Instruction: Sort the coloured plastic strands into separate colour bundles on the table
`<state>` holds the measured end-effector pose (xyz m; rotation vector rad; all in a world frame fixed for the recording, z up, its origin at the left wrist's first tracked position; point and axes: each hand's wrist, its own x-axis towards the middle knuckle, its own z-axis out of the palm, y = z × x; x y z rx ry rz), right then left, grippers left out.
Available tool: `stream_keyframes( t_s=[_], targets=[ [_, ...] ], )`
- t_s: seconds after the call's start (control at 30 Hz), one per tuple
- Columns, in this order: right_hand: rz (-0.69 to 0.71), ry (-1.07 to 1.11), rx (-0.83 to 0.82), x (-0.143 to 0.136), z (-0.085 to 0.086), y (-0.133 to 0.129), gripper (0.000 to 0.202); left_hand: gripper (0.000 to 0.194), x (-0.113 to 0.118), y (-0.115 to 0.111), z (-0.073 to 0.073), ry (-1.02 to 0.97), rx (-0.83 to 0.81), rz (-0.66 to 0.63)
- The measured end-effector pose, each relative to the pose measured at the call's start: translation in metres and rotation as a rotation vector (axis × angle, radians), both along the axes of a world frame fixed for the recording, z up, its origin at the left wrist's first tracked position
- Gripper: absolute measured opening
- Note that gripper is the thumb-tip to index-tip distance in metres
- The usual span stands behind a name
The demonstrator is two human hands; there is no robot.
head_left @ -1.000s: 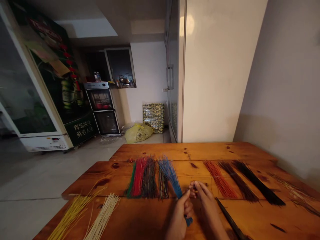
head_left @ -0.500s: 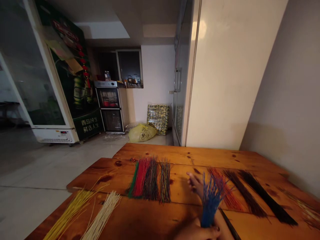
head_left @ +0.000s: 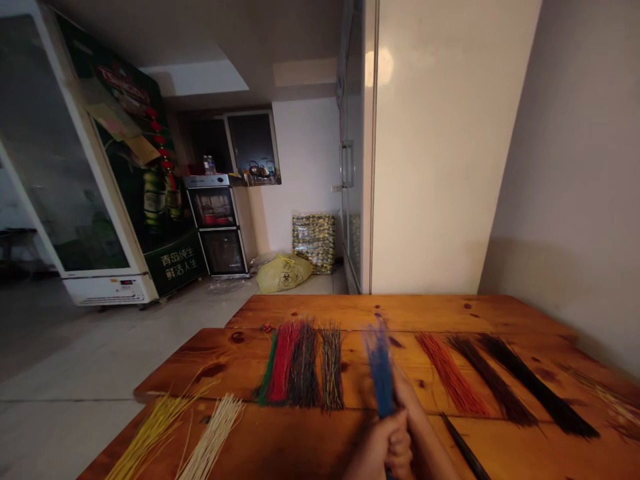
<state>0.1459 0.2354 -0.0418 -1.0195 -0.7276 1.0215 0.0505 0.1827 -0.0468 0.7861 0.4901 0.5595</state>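
A bundle of thin blue strands [head_left: 382, 377] stands roughly upright over the table, its top end blurred by motion. My left hand [head_left: 393, 443] is wrapped round its lower part, fingers closed. Close behind the bundle is my right hand [head_left: 399, 380], with its forearm coming in from the lower right. The right fingers are mostly hidden by the strands and smeared, so whether they touch the bundle is unclear. Just right of my hands, a dark pointed tool [head_left: 463, 445] lies on the wooden table [head_left: 280, 450]. An orange-red strand bundle [head_left: 450, 377] lies beyond it.
Red strands [head_left: 284, 363], dark mixed strands [head_left: 303, 367] and a multicoloured bundle [head_left: 332, 367] lie left of centre, beside green ones. Yellow strands [head_left: 150, 433] and cream strands [head_left: 213, 437] sit near left. Brown strands [head_left: 493, 380] and black strands [head_left: 540, 387] lie right. A tall cabinet [head_left: 435, 147] stands behind.
The blue bundle and my left hand have moved left. My right hand, earlier stretched out left of the bundle with fingers showing, is now largely behind it. The view has shifted slightly.
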Motion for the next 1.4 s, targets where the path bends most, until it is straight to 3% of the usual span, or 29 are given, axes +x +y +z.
stream_keyframes(
  t_s=[0.13,0.27,0.37,0.43,0.57,0.8,1.0,1.23,1.3,1.4],
  targets=[
    [0.207,0.027,-0.018,-0.002,0.000,-0.009,0.052,0.042,-0.010,0.014,-0.003,0.008,-0.153,0.231],
    [0.269,-0.128,0.053,-0.015,0.005,-0.021,0.047,0.032,-0.011,0.015,-0.005,0.072,-0.177,0.158],
    [0.447,-0.193,0.006,-0.019,0.010,-0.027,0.039,0.029,-0.008,0.014,-0.008,0.105,-0.167,0.146],
    [0.486,-0.151,0.007,-0.021,0.014,-0.030,0.032,0.028,-0.007,0.014,-0.008,0.115,-0.167,0.127],
    [0.327,0.132,0.007,-0.020,0.018,-0.026,0.028,0.023,-0.005,0.015,-0.005,0.094,-0.166,0.110],
    [0.149,0.572,0.077,0.005,0.005,-0.014,0.029,0.023,-0.003,0.010,-0.006,0.014,-0.201,0.062],
    [-0.143,0.595,0.234,0.029,0.018,-0.025,0.024,0.024,-0.001,0.010,-0.015,0.002,-0.175,0.125],
    [-0.377,0.627,0.300,0.052,0.020,-0.030,0.019,0.019,-0.009,0.008,-0.001,-0.173,-0.247,0.041],
    [-0.390,0.624,0.306,0.054,0.020,-0.030,0.019,0.018,-0.009,0.011,0.002,-0.242,-0.303,0.099],
    [-0.399,0.614,0.321,0.046,0.022,-0.029,0.019,0.016,-0.008,0.018,0.002,-0.285,-0.390,0.396]
  ],
)
